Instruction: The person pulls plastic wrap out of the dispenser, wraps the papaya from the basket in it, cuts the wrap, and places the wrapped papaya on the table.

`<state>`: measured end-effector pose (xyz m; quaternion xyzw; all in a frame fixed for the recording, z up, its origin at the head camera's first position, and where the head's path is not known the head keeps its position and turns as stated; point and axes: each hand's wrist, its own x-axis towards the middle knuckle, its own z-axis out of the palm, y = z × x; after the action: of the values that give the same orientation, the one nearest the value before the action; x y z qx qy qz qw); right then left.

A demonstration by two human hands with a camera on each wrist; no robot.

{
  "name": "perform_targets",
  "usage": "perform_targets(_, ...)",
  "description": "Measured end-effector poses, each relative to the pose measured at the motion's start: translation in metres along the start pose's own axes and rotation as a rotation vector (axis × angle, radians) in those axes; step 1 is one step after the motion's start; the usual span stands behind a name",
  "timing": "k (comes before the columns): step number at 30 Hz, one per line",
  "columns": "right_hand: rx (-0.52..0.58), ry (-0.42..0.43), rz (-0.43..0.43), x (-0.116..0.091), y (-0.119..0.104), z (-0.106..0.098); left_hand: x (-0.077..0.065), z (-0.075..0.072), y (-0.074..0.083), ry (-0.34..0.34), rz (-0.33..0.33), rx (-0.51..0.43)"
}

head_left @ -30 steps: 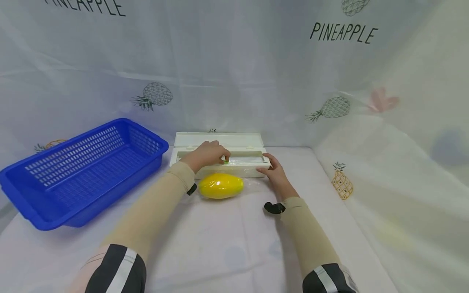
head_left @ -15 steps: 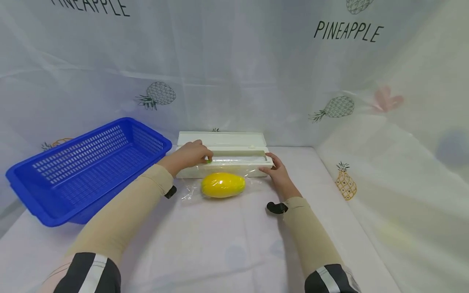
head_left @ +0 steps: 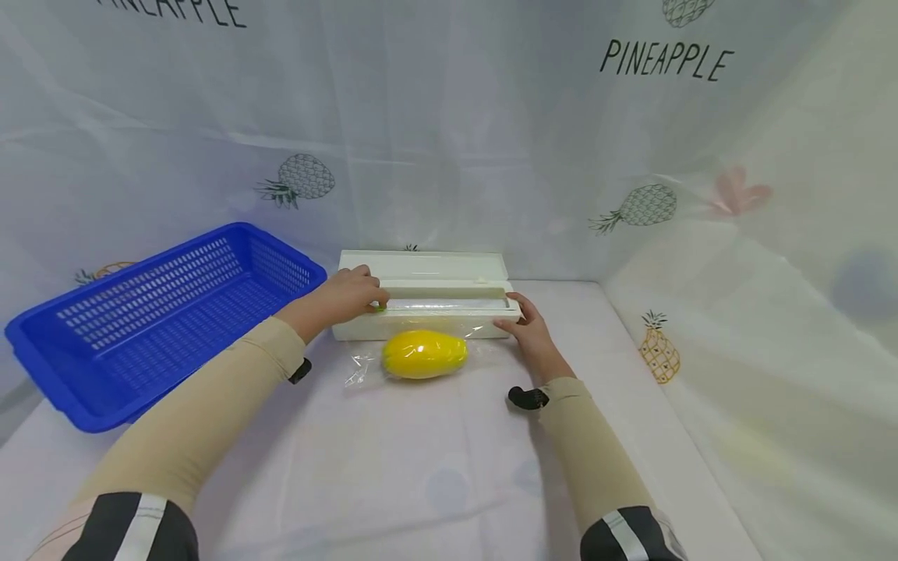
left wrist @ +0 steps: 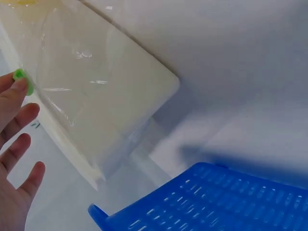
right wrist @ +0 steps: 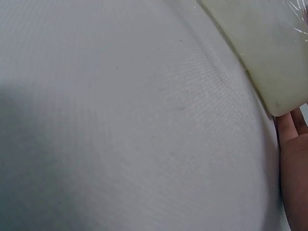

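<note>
The head view is softly, evenly lit. White glints streak the clear film (left wrist: pixel 98 82); the right-wrist view is dimmer.

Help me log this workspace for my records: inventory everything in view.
Perforated plastic basket: 1, blue, table's left side
Long rectangular box, lid raised: 1, white, centre back
Glossy oval object: 1, yellow, before the box
Thin plastic film: count unclear, transparent, box front and table
Small tab: 1, green, box's left part
Smooth table covering: 1, white, underneath
Pineapple-printed backdrop: count unclear, whitish, behind and right
Wrist-worn pieces: 2, black, one per wrist
Banded sleeves: 2, beige, both arms
Left hand: 1, bare, pinching tab
Right hand: 1, bare, gripping box's right end
</note>
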<state>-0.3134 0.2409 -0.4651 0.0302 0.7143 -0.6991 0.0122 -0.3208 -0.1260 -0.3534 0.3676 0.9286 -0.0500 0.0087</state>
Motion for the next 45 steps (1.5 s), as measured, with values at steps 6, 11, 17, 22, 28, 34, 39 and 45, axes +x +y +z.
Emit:
perform_targets(6, -0.019, -0.014, 0.002, 0.0, 0.0, 0.003, -0.012, 0.002, -0.008, 0.019, 0.026, 0.023)
perform_targets(11, -0.011, -0.011, 0.006, 0.0, 0.0, 0.002, -0.026, 0.003, -0.017, 0.019, 0.005, 0.062)
perform_targets(17, -0.007, -0.004, -0.007, 0.001, -0.001, 0.0, -0.037, 0.003, -0.022, 0.014, -0.015, 0.039)
perform_targets(22, -0.017, -0.021, -0.006, 0.002, 0.0, 0.001, -0.045, 0.0, -0.025, -0.001, -0.037, 0.079)
perform_targets(28, 0.001, -0.004, -0.018, 0.001, 0.001, 0.0, -0.049, -0.004, -0.03, -0.034, -0.07, 0.028)
perform_targets(34, 0.015, 0.004, -0.025, -0.001, 0.001, -0.002, -0.039, -0.014, -0.028, -0.071, -0.107, -0.048)
perform_targets(39, 0.028, 0.012, -0.026, -0.002, 0.001, -0.002, -0.024, -0.02, -0.012, -0.043, -0.123, -0.106)
perform_targets(45, 0.005, 0.001, -0.017, -0.001, 0.0, 0.0, -0.001, -0.02, 0.011, -0.041, -0.144, -0.143)
